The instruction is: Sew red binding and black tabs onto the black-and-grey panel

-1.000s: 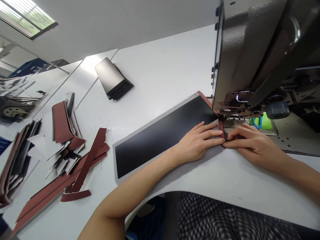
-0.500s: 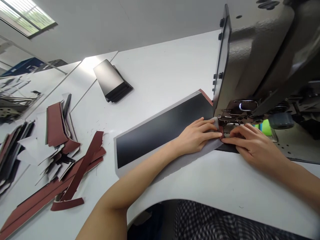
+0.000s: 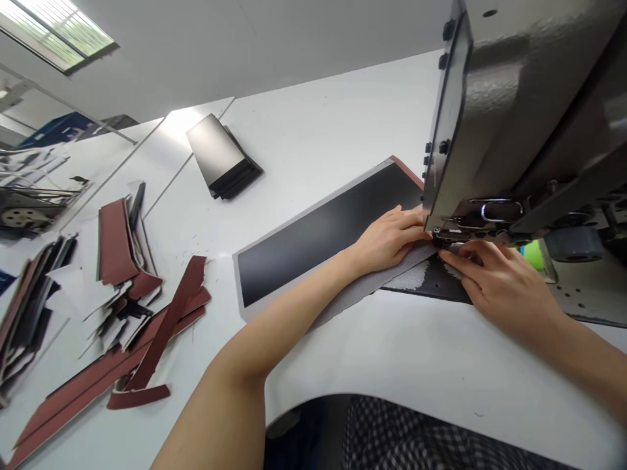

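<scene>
A sewing machine (image 3: 514,111) stands at the right, its head over a flat work piece. That piece has a black panel (image 3: 313,235) with a grey fabric margin (image 3: 360,287) and a red strip along its far right edge. My left hand (image 3: 389,240) lies flat on the piece just left of the presser foot area, fingers stretched toward it. On the other side of that area, my right hand (image 3: 509,277) is closed, thumb and bent fingers together low by the machine bed. What they pinch is hidden. The needle is hard to make out.
On the white table (image 3: 343,372), red and black offcuts (image 3: 161,333) lie in a heap at the left. A stack of dark rectangular pieces (image 3: 220,153) sits farther back. Something bright green (image 3: 533,254) shows behind my right hand.
The work piece has shifted away from me, baring more of the dark machine bed at its near edge. My left hand has moved with it. My right hand stays near the presser foot area.
</scene>
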{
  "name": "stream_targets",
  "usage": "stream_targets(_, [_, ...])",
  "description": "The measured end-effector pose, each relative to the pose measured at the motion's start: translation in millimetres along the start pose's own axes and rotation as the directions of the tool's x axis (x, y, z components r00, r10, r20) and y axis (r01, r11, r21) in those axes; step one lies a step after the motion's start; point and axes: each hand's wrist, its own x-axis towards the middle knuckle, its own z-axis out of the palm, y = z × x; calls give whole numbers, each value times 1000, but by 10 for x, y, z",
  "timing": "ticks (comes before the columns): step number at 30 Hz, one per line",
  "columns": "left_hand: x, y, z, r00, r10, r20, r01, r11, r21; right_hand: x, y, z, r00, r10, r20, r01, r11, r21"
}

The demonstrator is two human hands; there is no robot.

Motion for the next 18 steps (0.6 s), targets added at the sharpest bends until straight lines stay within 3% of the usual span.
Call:
stream_targets(7, [-24,1,-24,994,108,31,-106,992,-62,5,-7,2,999,-37,-12,37,999,-22])
stream_targets(18, [-34,39,-13,999,40,11,-38,994,-105,-10,-10,-14,998,-33,-48,34,999,37])
